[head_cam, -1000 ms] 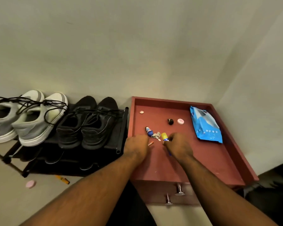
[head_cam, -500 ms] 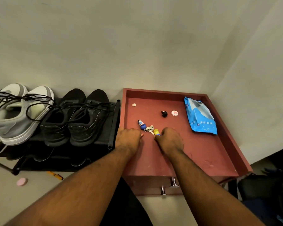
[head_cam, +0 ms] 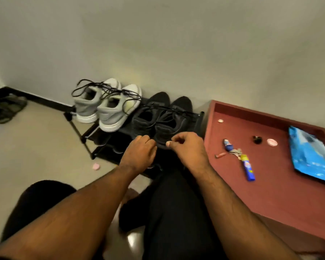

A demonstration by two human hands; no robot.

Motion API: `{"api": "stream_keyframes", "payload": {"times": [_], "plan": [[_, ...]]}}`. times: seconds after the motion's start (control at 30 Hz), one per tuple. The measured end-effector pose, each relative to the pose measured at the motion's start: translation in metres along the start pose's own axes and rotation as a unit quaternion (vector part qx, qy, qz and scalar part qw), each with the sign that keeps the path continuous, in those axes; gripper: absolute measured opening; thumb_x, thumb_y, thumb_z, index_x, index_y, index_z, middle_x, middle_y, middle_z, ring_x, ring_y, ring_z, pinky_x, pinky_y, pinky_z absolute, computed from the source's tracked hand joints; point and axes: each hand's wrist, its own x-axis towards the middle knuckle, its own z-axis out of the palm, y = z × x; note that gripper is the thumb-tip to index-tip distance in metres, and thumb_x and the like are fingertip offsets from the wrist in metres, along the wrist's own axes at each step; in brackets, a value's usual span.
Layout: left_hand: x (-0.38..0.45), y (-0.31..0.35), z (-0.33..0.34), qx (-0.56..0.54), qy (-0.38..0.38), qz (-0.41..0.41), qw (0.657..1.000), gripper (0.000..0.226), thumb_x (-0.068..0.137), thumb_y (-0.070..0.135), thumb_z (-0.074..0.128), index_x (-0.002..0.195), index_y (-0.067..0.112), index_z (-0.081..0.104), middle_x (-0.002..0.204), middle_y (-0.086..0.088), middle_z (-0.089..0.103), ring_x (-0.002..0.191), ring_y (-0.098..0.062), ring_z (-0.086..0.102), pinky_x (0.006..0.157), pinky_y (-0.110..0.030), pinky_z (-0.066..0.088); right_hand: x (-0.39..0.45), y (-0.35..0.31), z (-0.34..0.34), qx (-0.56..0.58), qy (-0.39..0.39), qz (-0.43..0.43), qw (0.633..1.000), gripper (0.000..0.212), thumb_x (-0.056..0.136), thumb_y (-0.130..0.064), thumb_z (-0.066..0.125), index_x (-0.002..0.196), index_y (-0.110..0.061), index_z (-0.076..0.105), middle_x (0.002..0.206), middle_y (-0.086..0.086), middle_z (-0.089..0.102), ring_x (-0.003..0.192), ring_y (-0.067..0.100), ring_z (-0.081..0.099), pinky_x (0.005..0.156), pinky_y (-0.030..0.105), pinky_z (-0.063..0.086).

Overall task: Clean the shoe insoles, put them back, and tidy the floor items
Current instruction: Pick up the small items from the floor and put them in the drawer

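A pair of black shoes (head_cam: 163,119) and a pair of grey shoes (head_cam: 103,107) with loose black laces stand on the top shelf of a black shoe rack (head_cam: 86,136). My left hand (head_cam: 139,152) and my right hand (head_cam: 188,149) hover just in front of the black shoes' heels, fingers loosely curled, with nothing visible in either. On the red cabinet top (head_cam: 281,194) to the right lie a blue wipes pack (head_cam: 308,156), a bunch of keys (head_cam: 235,152), a yellow and blue tube (head_cam: 248,168) and a small red piece (head_cam: 220,155).
A pink object (head_cam: 96,166) lies on the floor in front of the rack. Dark sandals (head_cam: 6,107) sit at the far left by the wall. A black knob (head_cam: 257,139) and two small discs (head_cam: 272,142) rest on the red top. My dark-clothed legs fill the foreground.
Both hands have left the keys and tube on the red top and moved left to the black shoes. The tube now lies free on the red top. The view swung left.
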Motion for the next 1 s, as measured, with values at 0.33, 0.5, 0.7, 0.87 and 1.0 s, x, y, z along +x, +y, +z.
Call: {"api": "stream_keyframes", "payload": {"times": [0.33,0.5,0.7,0.87,1.0], "plan": [[-0.082,-0.194,0.035,0.084,-0.293,-0.273,0.913,0.025,0.095,0.018,0.047,0.116,0.016,0.06,0.125,-0.008,0.049,0.116,-0.029,0.043,0.088,-0.042,0.048,0.045,-0.014,0.244,-0.2,-0.257,-0.056,0.944,0.008,0.082,-0.022,0.064,0.081,-0.016,0.06,0.091,0.007,0.065,0.09,0.03,0.063,0.069,0.029,0.045],[-0.085,-0.27,0.121,0.047,-0.367,-0.302,0.878,0.029,0.095,0.017,0.049,0.122,0.018,0.058,0.129,-0.008,0.048,0.119,-0.028,0.043,0.09,-0.042,0.047,0.091,0.042,0.35,-0.219,-0.29,-0.05,0.93,0.017,0.09,-0.022,0.058,0.099,-0.014,0.07,0.104,0.007,0.068,0.098,0.027,0.064,0.078,0.03,0.05],[-0.073,-0.338,0.216,-0.007,-0.373,-0.351,0.859,0.044,0.094,0.013,0.051,0.136,0.024,0.049,0.145,-0.01,0.034,0.127,-0.032,0.037,0.097,-0.048,0.045,0.134,0.138,0.441,-0.283,-0.355,-0.039,0.89,0.029,0.088,-0.026,0.052,0.114,-0.018,0.061,0.128,0.01,0.051,0.122,0.032,0.047,0.092,0.033,0.042],[-0.074,-0.375,0.267,-0.04,-0.363,-0.328,0.871,0.079,0.092,0.007,0.055,0.151,0.045,0.018,0.163,0.002,-0.011,0.148,-0.036,0.004,0.107,-0.055,0.034,0.15,0.177,0.466,-0.376,-0.343,-0.069,0.858,0.042,0.088,-0.018,0.056,0.129,-0.014,0.048,0.138,0.013,0.038,0.121,0.036,0.044,0.095,0.039,0.044],[-0.064,-0.377,0.274,-0.033,-0.333,-0.333,0.882,0.039,0.098,0.014,0.048,0.136,0.025,0.047,0.15,-0.01,0.025,0.125,-0.035,0.038,0.088,-0.047,0.048,0.153,0.189,0.467,-0.396,-0.325,-0.078,0.855,0.032,0.088,-0.014,0.054,0.12,-0.012,0.052,0.132,0.013,0.043,0.118,0.036,0.045,0.092,0.038,0.041]]}}
